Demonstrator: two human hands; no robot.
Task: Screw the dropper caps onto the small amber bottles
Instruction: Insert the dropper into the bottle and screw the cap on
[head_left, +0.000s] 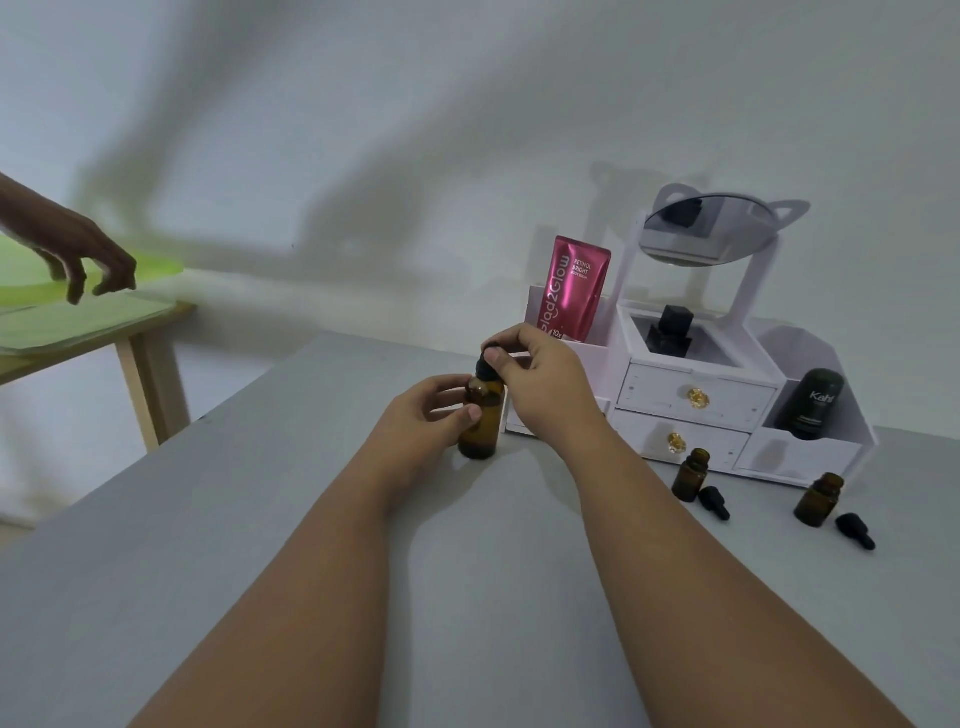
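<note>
Both forearms reach fwd over grey bench (208, 545). L hand (426, 410): fingers and thumb wrapped round amber bottle (480, 431), which is upright, base on bench, just in front of white organiser (696, 400). R hand (545, 379): fingers pinch black dropper cap (487, 368) seated on bottle neck; thread engagement not visible. Risks: cap started tilted → cross-thread; slack L grip → bottle spins w/ cap or tips. 2nd bottle (691, 475) and 3rd bottle (819, 500) stand uncapped at R, loose caps (714, 503) beside them; R forearm swing could knock them over.
</note>
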